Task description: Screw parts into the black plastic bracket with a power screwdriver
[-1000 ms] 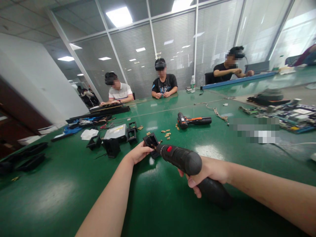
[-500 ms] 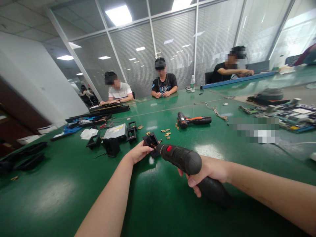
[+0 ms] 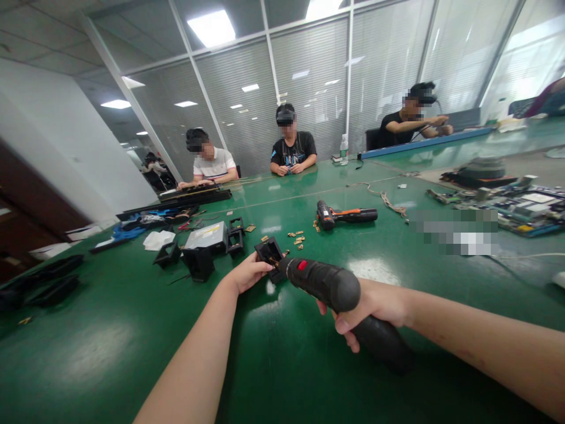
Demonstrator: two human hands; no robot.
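Observation:
My right hand [image 3: 353, 315] is wrapped round the handle of a black cordless drill [image 3: 322, 284] with a red switch on its side. The drill's nose points left and away from me, into a small black plastic frame [image 3: 270, 252]. My left hand [image 3: 250, 272] grips that frame by its near left edge, thumb on top. A brass-coloured bit of metal shows inside the frame by the thumb; the drill's tip is too small to make out. Several small brass pieces [image 3: 300, 239] lie on the green table [image 3: 273, 347] just beyond the frame.
A second drill [image 3: 346, 215], black and orange, lies beyond my right hand. To the left are a silver metal box [image 3: 205, 237] and several black frames [image 3: 198, 264]. Circuit boards [image 3: 525, 206] lie at the right. Several people sit across the table, a water bottle [image 3: 344, 150] among them.
My hands, the drill and the frame hold almost the same position. At the back right, a co-worker's hands have risen and moved apart a little.

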